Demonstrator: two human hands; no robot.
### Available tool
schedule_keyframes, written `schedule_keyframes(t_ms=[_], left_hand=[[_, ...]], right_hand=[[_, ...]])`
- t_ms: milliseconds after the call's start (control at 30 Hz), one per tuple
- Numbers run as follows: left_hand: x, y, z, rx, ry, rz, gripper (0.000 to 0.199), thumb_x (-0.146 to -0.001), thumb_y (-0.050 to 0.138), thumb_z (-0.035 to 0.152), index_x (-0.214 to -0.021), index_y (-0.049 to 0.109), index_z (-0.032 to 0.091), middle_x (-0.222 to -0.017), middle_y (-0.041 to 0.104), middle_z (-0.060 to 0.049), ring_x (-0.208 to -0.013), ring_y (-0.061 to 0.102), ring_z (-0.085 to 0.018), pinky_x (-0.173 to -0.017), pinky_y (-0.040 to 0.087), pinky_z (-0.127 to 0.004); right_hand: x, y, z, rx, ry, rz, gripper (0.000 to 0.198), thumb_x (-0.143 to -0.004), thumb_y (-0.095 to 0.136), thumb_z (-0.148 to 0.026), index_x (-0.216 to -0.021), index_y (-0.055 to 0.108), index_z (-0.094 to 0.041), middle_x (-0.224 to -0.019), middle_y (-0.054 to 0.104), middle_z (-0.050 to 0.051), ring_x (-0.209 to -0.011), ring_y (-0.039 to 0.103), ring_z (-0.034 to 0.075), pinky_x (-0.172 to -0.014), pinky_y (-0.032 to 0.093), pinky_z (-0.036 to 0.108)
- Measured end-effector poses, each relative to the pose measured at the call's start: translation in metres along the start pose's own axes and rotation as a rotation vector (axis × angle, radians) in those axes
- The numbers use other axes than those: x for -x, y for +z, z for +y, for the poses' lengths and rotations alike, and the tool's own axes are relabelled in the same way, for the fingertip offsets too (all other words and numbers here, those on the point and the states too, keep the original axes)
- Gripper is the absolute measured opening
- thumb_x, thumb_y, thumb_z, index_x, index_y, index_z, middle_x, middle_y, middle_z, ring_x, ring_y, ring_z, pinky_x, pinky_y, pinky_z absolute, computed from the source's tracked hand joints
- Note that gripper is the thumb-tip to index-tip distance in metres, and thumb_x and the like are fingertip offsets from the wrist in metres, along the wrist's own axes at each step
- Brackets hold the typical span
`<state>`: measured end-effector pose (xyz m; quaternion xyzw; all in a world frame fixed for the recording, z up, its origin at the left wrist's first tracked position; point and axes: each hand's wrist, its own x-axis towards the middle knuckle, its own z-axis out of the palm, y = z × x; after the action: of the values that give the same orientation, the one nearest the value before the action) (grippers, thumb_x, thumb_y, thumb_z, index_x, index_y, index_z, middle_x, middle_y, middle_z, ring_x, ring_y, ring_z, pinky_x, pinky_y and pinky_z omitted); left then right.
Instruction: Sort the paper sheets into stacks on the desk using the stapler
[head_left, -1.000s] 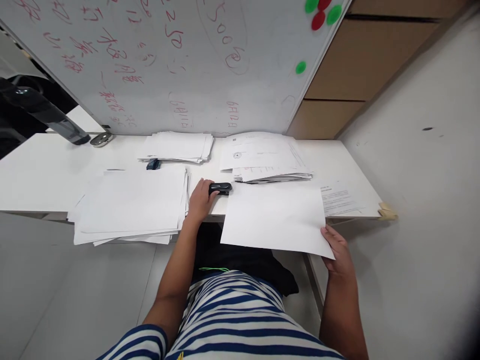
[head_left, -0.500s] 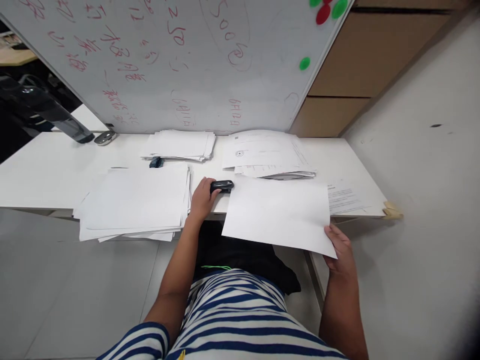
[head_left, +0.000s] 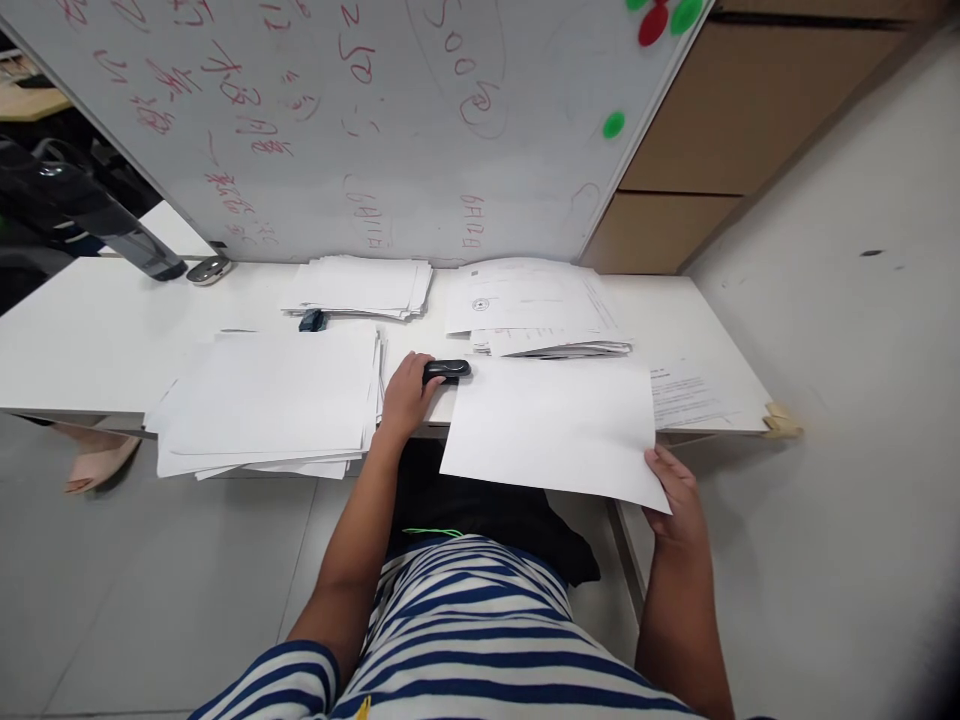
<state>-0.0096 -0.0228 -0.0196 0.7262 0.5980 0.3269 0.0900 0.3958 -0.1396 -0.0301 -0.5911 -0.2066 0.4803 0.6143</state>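
A black stapler (head_left: 448, 370) lies on the white desk, and my left hand (head_left: 407, 396) is closed around its left end. My right hand (head_left: 675, 490) pinches the lower right corner of a blank white sheet of paper (head_left: 551, 425). The sheet's upper left corner meets the stapler's right end; whether it lies inside the stapler's jaws I cannot tell. The sheet's front part hangs out past the desk edge. Left of my left hand lies a large stack of white paper (head_left: 270, 395).
Behind are a smaller paper stack (head_left: 360, 285), a stack of printed sheets (head_left: 532, 300) and a dark clip-like object (head_left: 312, 320). A bottle (head_left: 139, 240) and a mouse (head_left: 208, 270) stand far left. A whiteboard (head_left: 420, 180) rises behind; a person's foot (head_left: 101, 460) shows below the desk.
A person's foot has come into view at the lower left. The sheet and my right hand have shifted very slightly left; my left hand stays on the stapler.
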Motion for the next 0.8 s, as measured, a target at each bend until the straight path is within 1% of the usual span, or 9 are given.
schedule_keyframes(t_ms=[133, 233, 367, 433, 500, 567, 667, 800], left_hand=[[0.002, -0.002, 0.002, -0.027, 0.017, -0.028, 0.036, -0.094, 0.050, 0.042, -0.126, 0.051, 0.024, -0.131, 0.059, -0.008, -0.138, 0.042, -0.029, -0.111, 0.039, -0.044], [0.002, -0.009, 0.009, -0.070, -0.012, -0.057, 0.036, -0.093, 0.050, 0.040, -0.126, 0.053, 0.025, -0.131, 0.060, -0.009, -0.137, 0.043, -0.030, -0.112, 0.037, -0.048], [-0.010, -0.024, 0.020, -0.132, -0.058, -0.096, 0.032, -0.094, 0.049, 0.045, -0.117, 0.058, 0.026, -0.121, 0.066, -0.008, -0.126, 0.052, -0.030, -0.114, 0.029, -0.054], [-0.023, -0.029, 0.026, -0.150, -0.060, -0.079, 0.032, -0.095, 0.046, 0.047, -0.114, 0.060, 0.025, -0.118, 0.067, -0.008, -0.122, 0.055, -0.029, -0.111, 0.031, -0.052], [-0.038, -0.031, 0.033, -0.159, -0.053, -0.073, 0.033, -0.096, 0.043, 0.046, -0.112, 0.061, 0.023, -0.117, 0.068, -0.008, -0.116, 0.058, -0.028, -0.106, 0.036, -0.049], [-0.055, -0.028, 0.039, -0.162, -0.060, -0.111, 0.033, -0.097, 0.040, 0.046, -0.107, 0.062, 0.023, -0.112, 0.070, -0.008, -0.107, 0.062, -0.027, -0.098, 0.042, -0.046], [-0.077, -0.013, 0.047, -0.188, -0.110, -0.190, 0.033, -0.097, 0.036, 0.044, -0.099, 0.062, 0.023, -0.102, 0.071, -0.008, -0.095, 0.063, -0.028, -0.086, 0.045, -0.044], [-0.093, 0.010, 0.049, -0.165, -0.197, -0.230, 0.033, -0.097, 0.036, 0.043, -0.090, 0.061, 0.022, -0.097, 0.069, -0.011, -0.091, 0.062, -0.029, -0.079, 0.046, -0.043]], right_hand=[[0.000, 0.018, 0.003, 0.044, 0.040, -0.087, 0.044, -0.062, 0.086, -0.041, -0.100, 0.074, -0.021, -0.088, 0.077, 0.003, -0.070, 0.070, 0.017, -0.059, 0.056, 0.026], [-0.004, 0.030, 0.006, 0.079, 0.047, -0.140, 0.045, -0.063, 0.084, -0.045, -0.100, 0.074, -0.021, -0.088, 0.077, 0.002, -0.076, 0.071, 0.020, -0.064, 0.057, 0.029], [-0.014, 0.035, 0.008, 0.100, 0.033, -0.113, 0.043, -0.060, 0.085, -0.044, -0.096, 0.075, -0.022, -0.093, 0.077, 0.001, -0.079, 0.071, 0.019, -0.065, 0.058, 0.028], [-0.019, 0.034, 0.008, 0.108, 0.034, -0.075, 0.043, -0.058, 0.087, -0.042, -0.095, 0.075, -0.023, -0.092, 0.077, 0.001, -0.077, 0.070, 0.019, -0.063, 0.058, 0.028], [-0.022, 0.033, 0.007, 0.119, 0.039, -0.053, 0.045, -0.055, 0.088, -0.041, -0.093, 0.075, -0.023, -0.087, 0.076, 0.001, -0.074, 0.069, 0.019, -0.060, 0.057, 0.028], [-0.025, 0.034, 0.004, 0.130, 0.038, -0.056, 0.045, -0.053, 0.089, -0.041, -0.092, 0.076, -0.022, -0.083, 0.076, 0.000, -0.070, 0.068, 0.018, -0.058, 0.055, 0.028], [-0.024, 0.036, 0.000, 0.140, 0.027, -0.067, 0.042, -0.053, 0.089, -0.041, -0.088, 0.076, -0.022, -0.080, 0.075, -0.001, -0.069, 0.066, 0.017, -0.058, 0.053, 0.026], [-0.016, 0.038, -0.004, 0.167, -0.041, -0.059, 0.038, -0.057, 0.086, -0.041, -0.089, 0.076, -0.021, -0.081, 0.075, -0.001, -0.070, 0.064, 0.017, -0.061, 0.050, 0.028]])
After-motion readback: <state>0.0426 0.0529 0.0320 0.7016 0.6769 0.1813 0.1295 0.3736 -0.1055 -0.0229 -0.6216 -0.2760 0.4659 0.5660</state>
